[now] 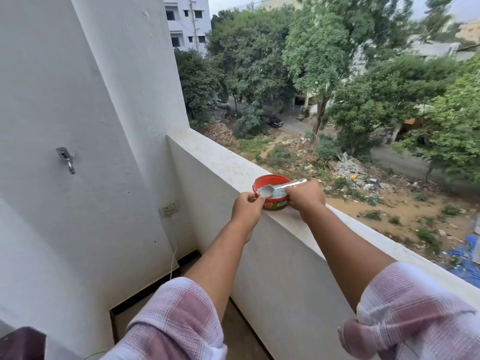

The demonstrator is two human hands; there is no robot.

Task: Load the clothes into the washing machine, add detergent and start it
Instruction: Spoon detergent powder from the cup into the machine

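A round red and green detergent tub stands on top of the white balcony parapet. It holds pale powder, and a metal spoon lies in it with its handle pointing right over the rim. My left hand grips the tub's left side. My right hand is closed around the tub's right side, just under the spoon handle. No washing machine or clothes show in this view.
A white wall with a metal tap and a wall socket with a cord stands on the left. A dark object shows at the bottom left corner. Beyond the parapet lie trees and open ground far below.
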